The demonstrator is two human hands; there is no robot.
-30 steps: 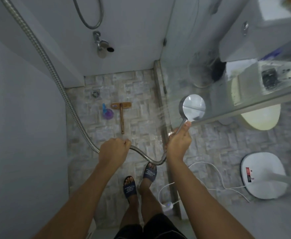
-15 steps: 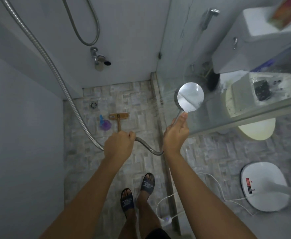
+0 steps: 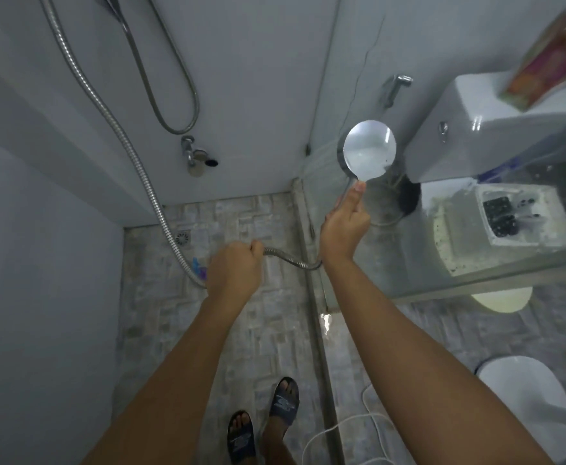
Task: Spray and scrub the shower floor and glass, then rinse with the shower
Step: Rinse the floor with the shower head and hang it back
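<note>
My right hand grips the handle of a round chrome shower head, raised high beside the glass panel at the right. Thin jets of water leave the head toward the left. My left hand grips the metal hose, which loops from the wall down to the handle. The stone-tile shower floor lies below. A purple-blue spray bottle on the floor shows only partly past my left hand; the scrubbing tool seen earlier is hidden.
A wall tap and a floor drain sit at the far end. Behind the glass are a toilet tank and bowl. A white scale and a white cable lie at the lower right. My sandalled feet stand by the threshold.
My right hand has lifted the shower head higher up the glass. My left hand followed upward with the hose and now covers the scrubbing tool. The view has tilted up.
</note>
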